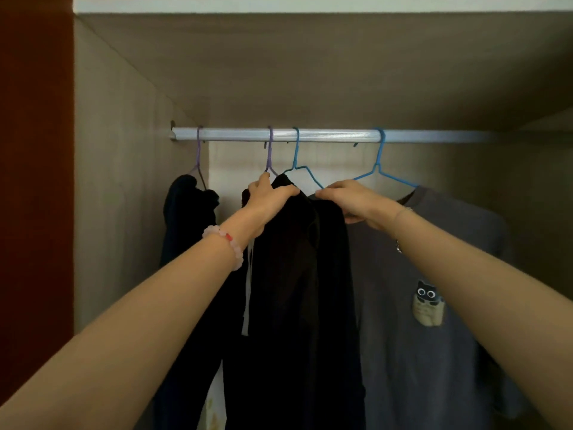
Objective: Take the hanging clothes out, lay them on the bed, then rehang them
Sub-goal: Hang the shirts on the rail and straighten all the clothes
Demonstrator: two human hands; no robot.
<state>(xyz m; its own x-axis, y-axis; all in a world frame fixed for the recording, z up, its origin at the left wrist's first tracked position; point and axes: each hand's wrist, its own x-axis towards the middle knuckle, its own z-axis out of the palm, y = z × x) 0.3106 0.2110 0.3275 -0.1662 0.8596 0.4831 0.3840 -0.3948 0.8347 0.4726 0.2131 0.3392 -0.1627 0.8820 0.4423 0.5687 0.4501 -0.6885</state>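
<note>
1. The person stands facing an open wardrobe (117, 181), both bare forearms stretched forward and up toward the rail (335, 135).
2. The left hand (269, 197) is clamped over the top of a black garment (297, 290), fingers curled across its left shoulder and thumb raised toward the second purple hanger (269, 153).
3. A pink bead bracelet (224, 248) circles the left wrist.
4. The right hand (350, 201) is closed on the same garment's right shoulder. Its fingertips (319, 192) are curled over the cloth where one arm of the middle blue hanger (296, 156) ends, and the thumb is tucked underneath.
5. A thin chain bracelet (401, 214) sits on the right wrist.
6. The black garment hangs below the middle of the rail, between the two hands. It is thick, dark and falls in long folds, with a white drawstring (248, 290) down its left side. I cannot tell which hanger carries it.
7. Near the rail's left end, a dark navy garment (186, 218) is bunched on the left purple hanger (198, 153).
8. Toward the rail's right end, a grey T-shirt (418, 352) hangs flat on the right blue hanger (379, 156), touching the black garment. It has a cat print (426, 302) on the chest.
</note>
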